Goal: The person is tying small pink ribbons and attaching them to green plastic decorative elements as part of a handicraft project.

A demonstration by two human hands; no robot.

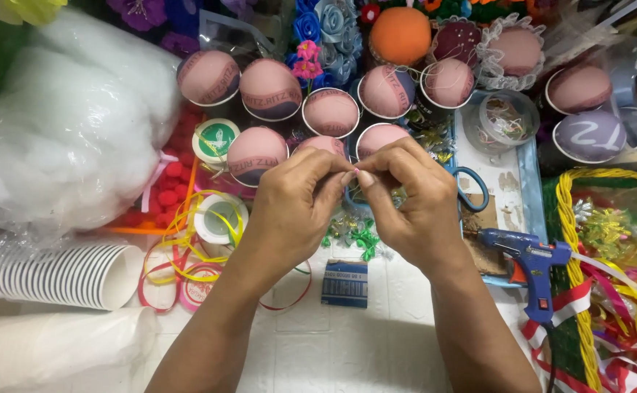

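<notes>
head | left hand (293, 200) and right hand (413, 200) fingertips pinched together; held item too small to tell

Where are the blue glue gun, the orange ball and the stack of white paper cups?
blue glue gun (531, 258): head view, on its body above the handle.
orange ball (400, 34): head view, on its middle.
stack of white paper cups (49, 273): head view, on the ribbed rims.

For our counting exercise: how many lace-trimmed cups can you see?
2: one lace-trimmed cup beside the orange ball, another just right of it; more may be hidden.
</notes>
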